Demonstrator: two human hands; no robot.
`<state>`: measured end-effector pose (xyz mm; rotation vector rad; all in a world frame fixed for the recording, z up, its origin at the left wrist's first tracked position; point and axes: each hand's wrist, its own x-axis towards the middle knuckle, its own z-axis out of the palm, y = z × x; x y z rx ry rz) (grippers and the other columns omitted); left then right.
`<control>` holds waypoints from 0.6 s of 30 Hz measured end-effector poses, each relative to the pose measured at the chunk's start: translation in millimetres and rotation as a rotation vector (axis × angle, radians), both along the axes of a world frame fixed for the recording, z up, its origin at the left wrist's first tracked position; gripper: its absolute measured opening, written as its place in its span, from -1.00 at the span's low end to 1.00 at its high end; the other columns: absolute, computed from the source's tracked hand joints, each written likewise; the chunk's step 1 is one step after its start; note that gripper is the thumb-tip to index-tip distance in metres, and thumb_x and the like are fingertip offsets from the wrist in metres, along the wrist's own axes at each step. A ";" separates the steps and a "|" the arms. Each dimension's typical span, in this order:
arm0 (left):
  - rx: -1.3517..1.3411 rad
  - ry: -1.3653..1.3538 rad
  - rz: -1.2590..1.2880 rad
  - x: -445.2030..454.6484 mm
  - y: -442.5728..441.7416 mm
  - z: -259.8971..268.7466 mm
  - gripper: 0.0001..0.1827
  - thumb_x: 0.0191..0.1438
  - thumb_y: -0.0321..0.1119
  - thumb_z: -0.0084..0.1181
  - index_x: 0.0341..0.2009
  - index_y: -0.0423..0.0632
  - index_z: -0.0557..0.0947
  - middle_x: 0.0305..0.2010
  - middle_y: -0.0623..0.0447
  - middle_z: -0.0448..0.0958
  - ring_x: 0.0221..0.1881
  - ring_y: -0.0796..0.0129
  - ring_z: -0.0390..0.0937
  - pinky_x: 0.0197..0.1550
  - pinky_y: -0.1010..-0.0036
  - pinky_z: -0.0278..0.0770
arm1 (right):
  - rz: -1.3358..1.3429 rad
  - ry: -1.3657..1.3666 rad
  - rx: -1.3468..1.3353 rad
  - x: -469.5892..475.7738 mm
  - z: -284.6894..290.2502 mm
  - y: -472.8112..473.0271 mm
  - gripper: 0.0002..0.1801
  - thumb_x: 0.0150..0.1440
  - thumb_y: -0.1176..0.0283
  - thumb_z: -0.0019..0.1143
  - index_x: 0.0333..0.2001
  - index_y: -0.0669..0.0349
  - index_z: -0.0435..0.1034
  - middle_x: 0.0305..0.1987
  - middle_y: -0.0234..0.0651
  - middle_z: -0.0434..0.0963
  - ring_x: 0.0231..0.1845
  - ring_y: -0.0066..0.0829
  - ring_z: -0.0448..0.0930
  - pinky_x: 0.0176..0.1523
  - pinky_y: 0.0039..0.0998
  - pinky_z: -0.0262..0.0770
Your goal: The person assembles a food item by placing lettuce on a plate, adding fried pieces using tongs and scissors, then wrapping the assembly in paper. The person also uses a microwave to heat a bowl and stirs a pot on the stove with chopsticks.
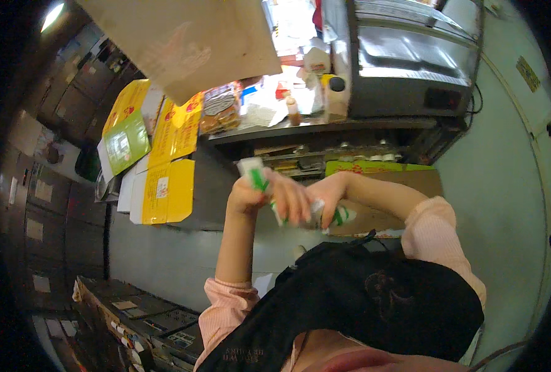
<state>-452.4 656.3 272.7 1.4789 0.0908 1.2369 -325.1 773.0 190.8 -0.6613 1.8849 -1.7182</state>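
Note:
Both bare hands are close together in front of the black apron (pixel 373 297), slightly blurred. My left hand (pixel 280 193) is closed around a crumpled white-and-green wrapper or bag (pixel 253 174), one end of which sticks up above the wrist. Against it, my right hand (pixel 329 197) grips a white-and-green part (pixel 342 215) of what looks like the same material. The fingers hide the middle, so I cannot tell whether it is one piece or two. Behind the hands stands an open shelf (pixel 298 163) under a metal counter (pixel 266 132).
Flattened yellow cartons (pixel 168 190) and a green packet (pixel 126 144) lie at the left. On the counter are a bagged food packet (pixel 220 109), a small bottle (pixel 292 110) and a plastic jug (pixel 317 60). A glass-fronted appliance (pixel 410 60) stands right; a cardboard panel (pixel 201 42) overhangs above.

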 end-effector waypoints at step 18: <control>-0.173 -0.668 0.983 -142.5 34.2 -7.1 -0.57 0.22 -0.19 -0.25 -0.69 0.00 0.15 -0.70 0.15 0.07 -0.62 0.45 0.05 -0.51 0.51 0.08 | -0.963 0.220 0.431 -139.7 34.2 6.0 -0.31 -0.20 0.28 0.32 -0.01 0.26 0.18 -0.19 -0.18 0.48 -0.23 -0.30 0.54 -0.16 -0.39 0.46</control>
